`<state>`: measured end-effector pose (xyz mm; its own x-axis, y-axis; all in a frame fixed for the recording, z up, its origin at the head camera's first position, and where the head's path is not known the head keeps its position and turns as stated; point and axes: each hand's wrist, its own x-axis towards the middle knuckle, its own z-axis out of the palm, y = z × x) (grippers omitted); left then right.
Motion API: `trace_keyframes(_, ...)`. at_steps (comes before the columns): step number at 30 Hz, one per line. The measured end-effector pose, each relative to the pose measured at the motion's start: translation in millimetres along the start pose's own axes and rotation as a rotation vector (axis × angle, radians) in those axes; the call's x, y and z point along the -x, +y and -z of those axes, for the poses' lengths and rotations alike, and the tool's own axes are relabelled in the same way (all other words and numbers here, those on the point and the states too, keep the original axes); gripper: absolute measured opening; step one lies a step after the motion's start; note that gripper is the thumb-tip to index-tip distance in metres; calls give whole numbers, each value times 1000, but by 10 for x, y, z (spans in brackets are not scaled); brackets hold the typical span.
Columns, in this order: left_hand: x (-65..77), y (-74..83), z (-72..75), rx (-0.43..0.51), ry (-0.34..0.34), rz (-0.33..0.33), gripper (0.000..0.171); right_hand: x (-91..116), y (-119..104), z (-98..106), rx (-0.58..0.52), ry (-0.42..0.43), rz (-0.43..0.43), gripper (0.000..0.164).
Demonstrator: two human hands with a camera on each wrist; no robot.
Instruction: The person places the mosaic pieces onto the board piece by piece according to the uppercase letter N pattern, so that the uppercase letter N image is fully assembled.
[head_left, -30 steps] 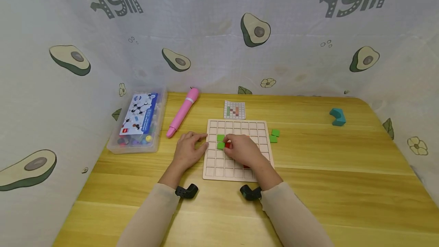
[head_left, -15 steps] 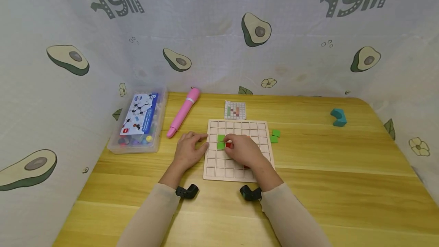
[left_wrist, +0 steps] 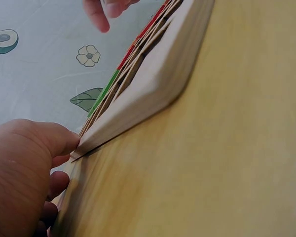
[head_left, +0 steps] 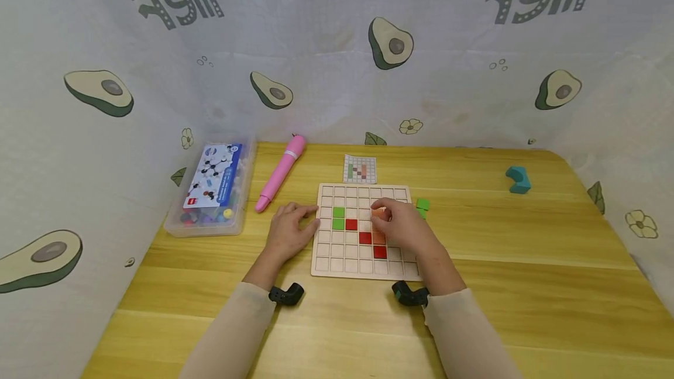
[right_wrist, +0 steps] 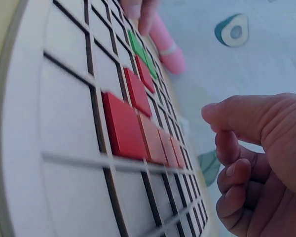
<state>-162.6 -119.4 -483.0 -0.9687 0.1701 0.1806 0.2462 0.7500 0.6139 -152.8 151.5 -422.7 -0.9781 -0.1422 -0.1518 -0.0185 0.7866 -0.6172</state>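
My left hand (head_left: 291, 231) rests at the left edge of a wooden grid board (head_left: 330, 265), thumb and forefinger touching it, other fingers bent loosely. Two green square tiles (head_left: 339, 218) sit in its cells near that edge. Red tiles (head_left: 351, 224) step diagonally down to the right. Orange tiles (head_left: 378, 237) stand in a column above the lowest red one, partly hidden by my right hand (head_left: 402, 224). That hand hovers over the board's right half. In the right wrist view its thumb (right_wrist: 237, 116) and loosely bent fingers hold nothing.
Loose green tiles (head_left: 423, 204) lie just right of the board. A printed pattern card (head_left: 360, 169) lies behind it. Farther left are a pink pen-shaped object (head_left: 281, 173) and a clear plastic box (head_left: 239, 192). A teal curved block (head_left: 519, 180) stands at the back right.
My right hand has left the red tile beside the green ones and moved right over the orange column. That tile stays in its cell. The left hand has not moved.
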Motion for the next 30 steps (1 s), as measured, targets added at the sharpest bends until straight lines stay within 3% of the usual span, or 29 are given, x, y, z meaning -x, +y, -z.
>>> trace_keyframes(21,1,-5,-5,-2,1,-2,37,148,844,457,12,78,-113,38)
trace_keyframes(30,-2,16,7,-2,-7,11,37,108,922,460,49,44,-104,39)
